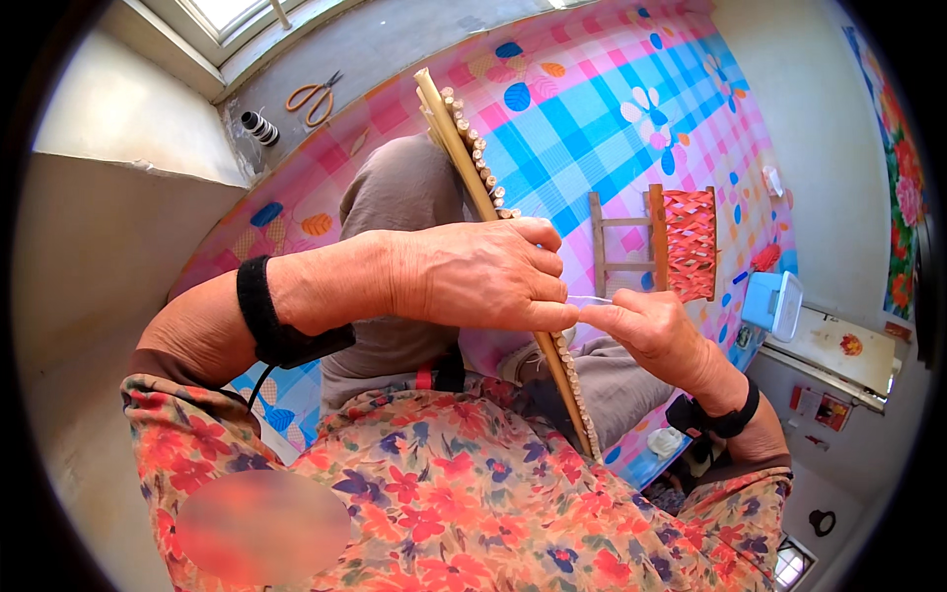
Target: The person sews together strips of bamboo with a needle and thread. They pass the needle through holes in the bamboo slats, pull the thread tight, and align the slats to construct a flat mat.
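Note:
A row of pale, slender plant stalks (459,153), with round cut ends along one side, lies slantwise across my lap between my knees. My left hand (483,276) is closed over the middle of the row, its fingers curled round the far side. From its fingertips a short stretch of white thread (589,298) runs taut to my right hand (651,331). That hand is pinched on the thread, a little to the right of the stalks. What lies under my left palm is hidden.
Orange-handled scissors (311,102) and a black-and-white spool (259,128) rest on the grey ledge by the window. On the pink and blue checked cover (562,128) lies a wooden stool (655,242) with a red woven seat. A blue box (767,304) stands farther right.

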Available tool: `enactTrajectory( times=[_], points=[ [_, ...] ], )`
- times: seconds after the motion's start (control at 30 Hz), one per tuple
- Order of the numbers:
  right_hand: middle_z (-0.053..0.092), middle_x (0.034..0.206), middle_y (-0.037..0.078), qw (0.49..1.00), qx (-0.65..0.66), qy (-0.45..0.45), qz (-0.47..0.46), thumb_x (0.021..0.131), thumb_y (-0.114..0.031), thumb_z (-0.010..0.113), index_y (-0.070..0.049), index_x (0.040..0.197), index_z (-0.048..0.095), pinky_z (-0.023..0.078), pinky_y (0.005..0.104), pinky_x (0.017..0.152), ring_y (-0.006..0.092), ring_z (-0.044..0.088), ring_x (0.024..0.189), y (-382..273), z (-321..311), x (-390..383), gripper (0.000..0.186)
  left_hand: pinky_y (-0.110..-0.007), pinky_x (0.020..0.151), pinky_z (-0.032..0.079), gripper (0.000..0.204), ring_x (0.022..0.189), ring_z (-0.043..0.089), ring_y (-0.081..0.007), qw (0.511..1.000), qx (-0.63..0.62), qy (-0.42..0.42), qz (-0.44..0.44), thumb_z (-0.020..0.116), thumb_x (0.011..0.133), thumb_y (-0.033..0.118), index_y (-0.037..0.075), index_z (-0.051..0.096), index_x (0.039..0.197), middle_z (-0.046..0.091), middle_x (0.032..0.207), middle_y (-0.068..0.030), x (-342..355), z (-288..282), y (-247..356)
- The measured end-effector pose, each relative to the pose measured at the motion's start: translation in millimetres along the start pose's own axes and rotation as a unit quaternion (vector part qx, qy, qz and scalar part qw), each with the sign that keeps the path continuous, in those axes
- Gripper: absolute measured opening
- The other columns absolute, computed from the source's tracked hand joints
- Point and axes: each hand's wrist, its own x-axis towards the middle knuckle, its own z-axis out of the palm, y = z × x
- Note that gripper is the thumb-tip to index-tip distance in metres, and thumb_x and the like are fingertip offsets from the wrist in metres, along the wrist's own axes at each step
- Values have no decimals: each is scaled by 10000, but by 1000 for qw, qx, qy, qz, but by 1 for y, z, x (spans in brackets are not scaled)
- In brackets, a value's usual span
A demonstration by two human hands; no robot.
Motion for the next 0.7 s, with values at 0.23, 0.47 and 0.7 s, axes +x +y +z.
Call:
enactTrajectory(
  times=[0.23,0.47,0.7],
  points=[
    [489,675,58,1000,-8,-12,-14,743,8,636,-113,1082,670,473,340,486,229,581,565,1,0,4,362,-377,943,417,249,907,598,-182,1000,17,-10,-1,594,855,136,58,540,1086,597,897,-22,1,-1,3],
    [485,681,65,999,-1,-23,-23,743,6,635,-93,1097,659,467,342,481,230,573,564,1,-2,8,369,-380,939,423,239,881,596,-182,1000,17,-3,2,593,858,127,52,542,1080,583,856,-13,1,0,1],
    [483,684,69,999,22,-29,-33,749,24,636,-80,1112,639,463,364,482,258,573,572,0,7,16,377,-386,951,417,190,891,593,-195,999,-2,42,12,588,857,125,65,556,1034,571,814,-14,2,4,-4]
  ],
)
